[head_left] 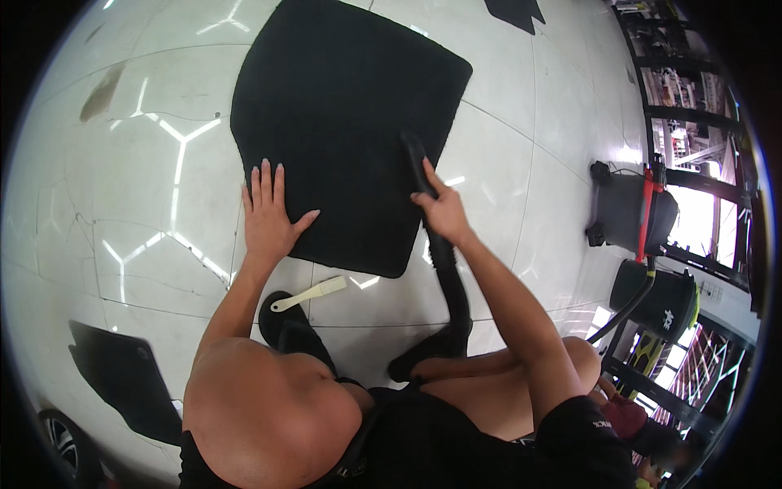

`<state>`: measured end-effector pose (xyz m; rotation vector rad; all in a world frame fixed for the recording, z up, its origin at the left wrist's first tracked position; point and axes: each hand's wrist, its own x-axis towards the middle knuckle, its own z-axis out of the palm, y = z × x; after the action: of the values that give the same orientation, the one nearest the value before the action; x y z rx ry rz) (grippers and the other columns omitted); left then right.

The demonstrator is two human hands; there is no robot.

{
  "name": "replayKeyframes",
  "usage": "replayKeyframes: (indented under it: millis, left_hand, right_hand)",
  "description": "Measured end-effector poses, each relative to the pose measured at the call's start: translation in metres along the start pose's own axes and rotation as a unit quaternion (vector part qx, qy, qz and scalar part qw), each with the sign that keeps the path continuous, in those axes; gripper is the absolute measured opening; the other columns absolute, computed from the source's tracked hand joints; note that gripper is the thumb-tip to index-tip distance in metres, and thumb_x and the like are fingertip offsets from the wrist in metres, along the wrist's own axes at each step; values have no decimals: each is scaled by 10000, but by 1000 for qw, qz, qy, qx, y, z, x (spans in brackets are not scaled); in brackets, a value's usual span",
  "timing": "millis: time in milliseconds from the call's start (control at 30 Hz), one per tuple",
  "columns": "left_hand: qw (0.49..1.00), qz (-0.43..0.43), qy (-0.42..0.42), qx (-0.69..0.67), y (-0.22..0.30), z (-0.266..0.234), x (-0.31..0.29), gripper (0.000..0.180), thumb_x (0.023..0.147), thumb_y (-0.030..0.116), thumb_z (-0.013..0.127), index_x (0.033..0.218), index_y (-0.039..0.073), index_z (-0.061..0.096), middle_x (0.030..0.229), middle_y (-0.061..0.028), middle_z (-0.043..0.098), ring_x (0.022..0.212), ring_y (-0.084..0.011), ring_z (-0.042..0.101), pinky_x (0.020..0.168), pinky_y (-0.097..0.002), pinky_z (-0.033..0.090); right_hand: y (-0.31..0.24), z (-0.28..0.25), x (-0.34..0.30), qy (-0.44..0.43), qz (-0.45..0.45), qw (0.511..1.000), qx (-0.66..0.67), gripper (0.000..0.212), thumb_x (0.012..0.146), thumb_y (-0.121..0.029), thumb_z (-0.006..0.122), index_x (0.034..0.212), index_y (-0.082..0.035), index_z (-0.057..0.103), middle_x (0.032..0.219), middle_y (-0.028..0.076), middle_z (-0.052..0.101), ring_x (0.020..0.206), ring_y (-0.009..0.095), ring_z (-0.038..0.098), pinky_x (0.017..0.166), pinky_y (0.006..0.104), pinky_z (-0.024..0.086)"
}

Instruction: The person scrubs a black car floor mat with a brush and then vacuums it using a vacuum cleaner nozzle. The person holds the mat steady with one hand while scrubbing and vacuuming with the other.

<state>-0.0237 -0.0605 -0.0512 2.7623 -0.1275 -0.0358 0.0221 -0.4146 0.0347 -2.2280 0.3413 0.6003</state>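
Note:
A large black car mat [342, 106] lies on the tiled floor in front of me. My left hand [270, 218] rests on its near left edge, fingers spread and palm down. Wrapped around a black vacuum hose with a narrow nozzle [414, 151], my right hand [444, 212] is by the mat's right edge. The nozzle's tip is over the mat; whether it touches cannot be made out. Behind my right hand the ribbed hose runs back toward my right foot. A cream-coloured brush [309, 293] lies by my left shoe, near the mat's front edge.
Another black mat [126, 375] lies at the lower left, near a car wheel [61, 440]. Part of a dark mat [517, 12] shows at the far right. Wheeled dark bins [631, 210] stand along the right, and a person [627, 416] is at the lower right.

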Motion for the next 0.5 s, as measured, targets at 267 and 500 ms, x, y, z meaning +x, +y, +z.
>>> replayKeyframes:
  millis: [267,500]
  left_hand:
    - [1000,0,21,15,-7,0,-3,1143,940,734,727,1757,51,311,1829,-236,250,1692,-423,234,1337,-654,222]
    - [999,-26,11,33,-1,0,1,1132,939,721,742,1758,65,317,1833,-193,269,1691,-414,244,1331,-652,237]
  right_hand:
    - [-1,48,-20,-176,-224,956,-70,872,948,-215,742,1744,-130,395,1540,293,646,1415,429,652,1235,428,454]
    - [12,6,-2,-32,-90,995,2,881,949,-114,712,1752,-90,352,1759,193,459,1603,254,469,1287,317,376]
